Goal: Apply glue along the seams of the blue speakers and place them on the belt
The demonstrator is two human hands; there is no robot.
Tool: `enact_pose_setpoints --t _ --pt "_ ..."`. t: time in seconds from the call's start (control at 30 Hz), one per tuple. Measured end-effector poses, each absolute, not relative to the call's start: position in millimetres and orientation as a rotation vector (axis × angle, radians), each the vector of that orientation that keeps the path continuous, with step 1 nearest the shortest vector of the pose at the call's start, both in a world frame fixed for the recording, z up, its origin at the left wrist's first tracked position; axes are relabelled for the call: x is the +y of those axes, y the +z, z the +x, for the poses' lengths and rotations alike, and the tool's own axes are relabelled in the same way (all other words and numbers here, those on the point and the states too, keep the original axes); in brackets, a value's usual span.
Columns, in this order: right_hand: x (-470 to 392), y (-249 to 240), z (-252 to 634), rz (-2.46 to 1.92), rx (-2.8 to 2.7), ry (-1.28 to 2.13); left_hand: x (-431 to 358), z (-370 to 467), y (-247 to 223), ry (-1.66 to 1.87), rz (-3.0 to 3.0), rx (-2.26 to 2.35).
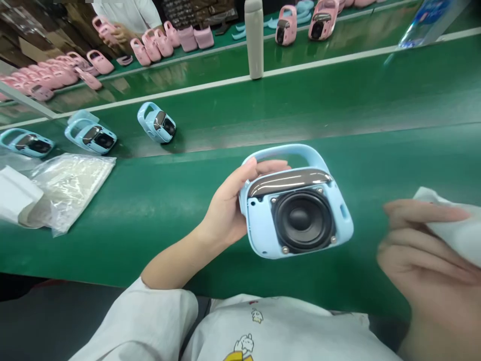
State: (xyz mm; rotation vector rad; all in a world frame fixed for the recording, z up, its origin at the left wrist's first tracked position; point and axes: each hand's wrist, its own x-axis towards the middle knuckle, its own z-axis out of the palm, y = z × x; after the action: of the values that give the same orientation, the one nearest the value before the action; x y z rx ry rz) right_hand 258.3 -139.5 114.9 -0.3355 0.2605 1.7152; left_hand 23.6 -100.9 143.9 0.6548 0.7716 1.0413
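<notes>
My left hand (229, 205) grips a light blue speaker shell (296, 205) by its left side, above the green bench. The shell has a carry handle on top, a shiny dark strip under it and a black round speaker cone facing me. My right hand (424, 255) is at the lower right, a little apart from the shell, and holds a white cloth (454, 225) between its fingers.
Three more blue shells (158, 123) (90, 134) (26, 143) lie on the green conveyor (338, 100) at the left. A clear plastic bag (69, 183) and white sheets lie at the left edge. A tall grey bottle (254, 37) stands behind. Pink shells (150, 45) line the far bench, near another person (128, 15).
</notes>
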Motion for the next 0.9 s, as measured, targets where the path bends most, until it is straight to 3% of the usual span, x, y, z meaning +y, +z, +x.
enact_pose_setpoints --t 0.1,0.17,0.27,0.4,0.67,0.9 --pt "-119.0 115.2 255.0 0.296 0.841 1.521 -97.6 20.6 142.8 1.009 0.658 0.720" --pt "-110.5 111.8 256.6 0.418 0.905 1.460 -92.3 16.9 140.4 1.031 0.654 0.736" --pt "-105.4 102.7 264.4 0.283 0.789 1.690 -70.5 4.9 130.4 1.179 0.702 0.848" --pt "-102.4 85.0 269.9 -0.048 0.465 1.863 -7.8 -23.4 103.9 1.578 1.186 1.236" --pt "-91.9 66.6 252.9 0.330 0.274 1.958 115.9 -67.8 55.2 1.859 1.477 1.560" --pt "-92.7 67.6 251.7 0.351 0.255 1.836 149.7 -94.2 19.1 1.811 1.809 1.375"
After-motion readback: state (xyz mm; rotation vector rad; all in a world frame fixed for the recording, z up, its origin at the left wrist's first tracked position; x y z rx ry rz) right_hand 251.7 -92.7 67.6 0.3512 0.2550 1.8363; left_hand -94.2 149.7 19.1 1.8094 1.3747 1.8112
